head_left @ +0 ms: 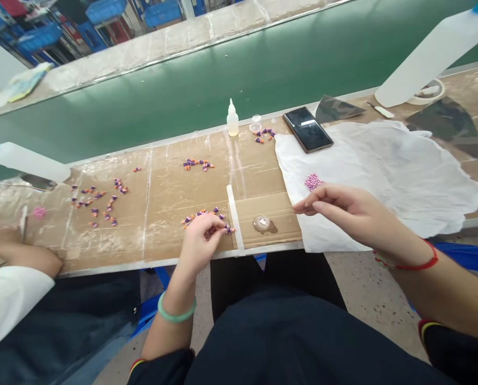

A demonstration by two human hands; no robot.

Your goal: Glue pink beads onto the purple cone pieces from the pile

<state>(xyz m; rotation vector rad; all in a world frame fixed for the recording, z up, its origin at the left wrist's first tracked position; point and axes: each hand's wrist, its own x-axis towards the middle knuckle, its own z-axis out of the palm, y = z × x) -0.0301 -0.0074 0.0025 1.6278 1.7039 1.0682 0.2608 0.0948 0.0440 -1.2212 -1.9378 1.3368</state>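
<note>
Factory assembly-line workstation — a long green conveyor belt [263, 69] runs past a cardboard-covered workbench [158, 187], with stacked blue plastic crates [106, 10] behind.

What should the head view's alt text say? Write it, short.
A person's left hand touches small purple and orange pieces on a cardboard-covered bench, while the right hand, fingers pinched, hovers over a white sheet holding a pink pile. A phone, a small bottle and a green belt lie beyond.
</note>
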